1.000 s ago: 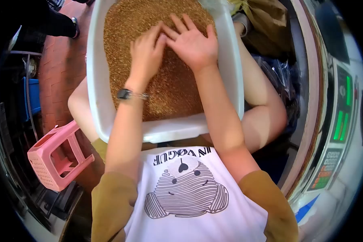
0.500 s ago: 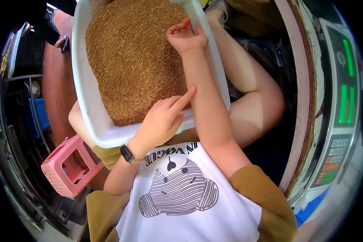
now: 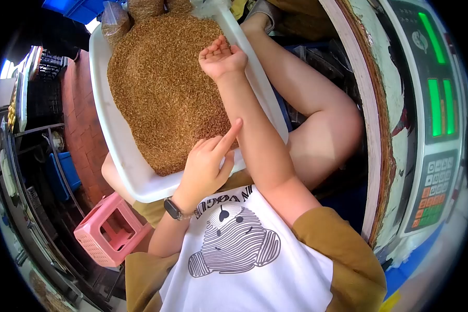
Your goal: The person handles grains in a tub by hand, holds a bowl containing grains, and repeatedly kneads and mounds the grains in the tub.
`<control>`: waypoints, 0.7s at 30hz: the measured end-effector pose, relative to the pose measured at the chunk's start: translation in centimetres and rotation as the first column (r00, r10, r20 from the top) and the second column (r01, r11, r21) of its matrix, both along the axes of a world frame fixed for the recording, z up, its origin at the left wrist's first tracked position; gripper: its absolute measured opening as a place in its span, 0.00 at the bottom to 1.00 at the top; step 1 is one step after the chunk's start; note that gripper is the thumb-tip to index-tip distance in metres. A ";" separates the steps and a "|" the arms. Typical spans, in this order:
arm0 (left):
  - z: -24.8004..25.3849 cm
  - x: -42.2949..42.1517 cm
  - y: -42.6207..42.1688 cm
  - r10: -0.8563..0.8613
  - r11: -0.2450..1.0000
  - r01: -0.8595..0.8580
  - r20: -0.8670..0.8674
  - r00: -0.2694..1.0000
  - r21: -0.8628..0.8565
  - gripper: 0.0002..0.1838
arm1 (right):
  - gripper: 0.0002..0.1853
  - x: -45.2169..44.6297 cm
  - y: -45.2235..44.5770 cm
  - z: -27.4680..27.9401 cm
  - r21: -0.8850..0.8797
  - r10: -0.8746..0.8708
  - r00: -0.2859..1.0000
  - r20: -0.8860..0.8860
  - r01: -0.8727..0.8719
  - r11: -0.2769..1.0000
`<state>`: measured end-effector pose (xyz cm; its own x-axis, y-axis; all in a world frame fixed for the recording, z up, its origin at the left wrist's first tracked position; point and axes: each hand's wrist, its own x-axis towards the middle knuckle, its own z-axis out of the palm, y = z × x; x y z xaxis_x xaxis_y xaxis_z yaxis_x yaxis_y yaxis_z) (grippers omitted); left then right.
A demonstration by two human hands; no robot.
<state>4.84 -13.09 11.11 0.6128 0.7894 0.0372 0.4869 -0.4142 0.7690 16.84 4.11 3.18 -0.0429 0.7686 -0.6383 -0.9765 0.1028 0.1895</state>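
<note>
A white plastic tub (image 3: 105, 112) rests in front of my body between my bent legs, heaped with coarse brown grain (image 3: 161, 88). My right hand (image 3: 223, 60) hovers over the tub's far right side, palm turned up and fingers loosely curled, holding nothing. My left hand (image 3: 208, 162), with a dark watch (image 3: 172, 208) on the wrist, is over the near rim. Its index finger stretches out and its tip meets my right forearm (image 3: 249, 125). The other fingers are partly bent, with nothing seen in them.
Clear bags of grain (image 3: 114, 23) stand at the tub's far end. A pink plastic stool (image 3: 109, 229) is on the left, with a blue bin (image 3: 62, 174) behind it. To the right, a scale with green digits (image 3: 434, 109) stands beyond a worn wooden edge (image 3: 361, 78).
The view has shifted, bringing the bags at the tub's far end into sight. My left index finger remains against my right forearm, and my right hand stays palm up with fingers slightly more spread.
</note>
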 end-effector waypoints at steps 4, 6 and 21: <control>-0.1 -0.5 -0.1 -0.026 0.998 0.026 -0.001 1.000 0.057 0.33 | 0.23 -0.2 0.0 0.0 -0.015 0.002 1.000 0.012 -0.002 1.000; 0.4 -0.6 -0.1 -0.045 0.997 0.046 -0.025 0.999 0.065 0.32 | 0.22 -0.3 0.0 0.2 -0.021 0.001 1.000 0.017 -0.001 1.000; 11.4 8.7 10.1 -0.016 0.886 -0.151 0.355 0.935 0.438 0.33 | 0.16 -0.9 -0.1 -2.3 -0.063 0.083 0.983 0.165 -0.073 0.995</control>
<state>13.55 -3.01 22.47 0.4413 0.6726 0.5940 0.2703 -0.7308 0.6267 15.93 4.00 0.86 0.0092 0.7294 -0.6840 -0.9993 0.0308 0.0193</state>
